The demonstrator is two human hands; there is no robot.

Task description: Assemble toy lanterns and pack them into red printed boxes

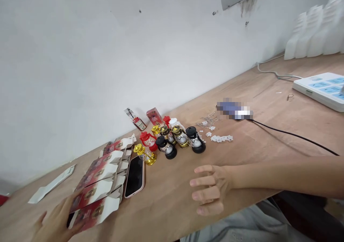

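My left hand (55, 223) rests at the near left on the lowest of several flattened red and white cartons (99, 179), its fingers spread over the carton's end. My right hand (211, 188) hovers open over the bare wood near the table's front edge, fingers pointing left, holding nothing. Between the hands lies a phone (134, 175) in a pink case, screen dark. Behind it stands a cluster of small toy lanterns (172, 138) in red, gold, black and white.
The wooden table (268, 141) runs along a white wall. A black cable (295, 136) crosses it at right. A white power strip (321, 90) lies far right. Small white tabs (221, 138) and metal clips (206, 120) are scattered behind the lanterns. A folded red carton (154, 116) stands near the wall.
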